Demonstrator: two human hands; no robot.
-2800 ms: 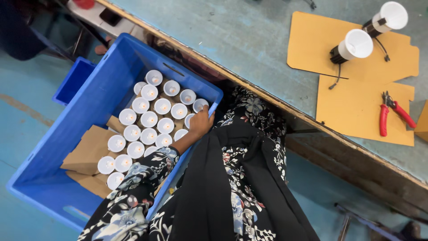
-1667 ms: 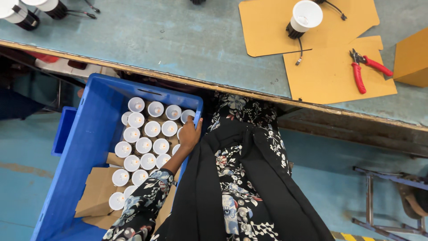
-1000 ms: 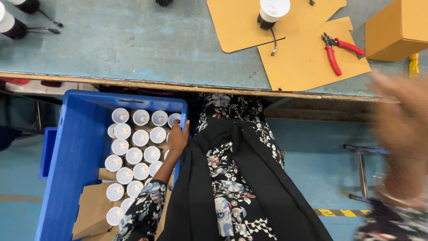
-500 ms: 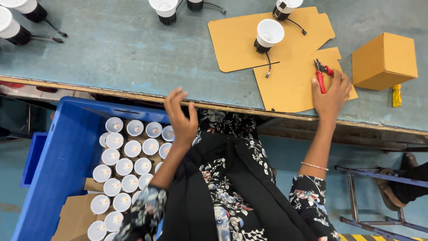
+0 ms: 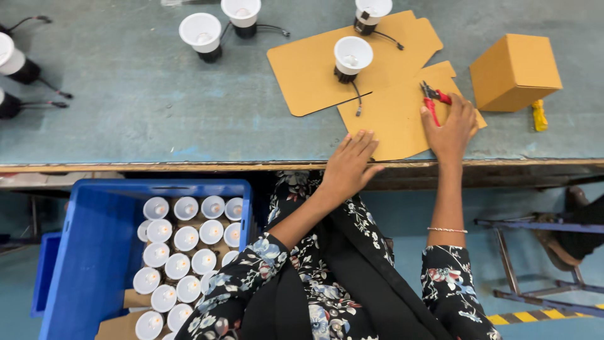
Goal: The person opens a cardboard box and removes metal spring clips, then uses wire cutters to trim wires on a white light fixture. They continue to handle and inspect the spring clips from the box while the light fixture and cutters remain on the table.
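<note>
One box (image 5: 514,71), one pliers (image 5: 432,101) — two hands (image 5: 450,126)

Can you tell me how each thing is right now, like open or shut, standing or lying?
left hand: open, empty, fingers on the cardboard edge
right hand: reaching onto the red pliers
red pliers: lying flat on cardboard sheets
cardboard box: closed
blue crate: open, packed with upright white cups
lamp fixture: standing on the cardboard
</note>
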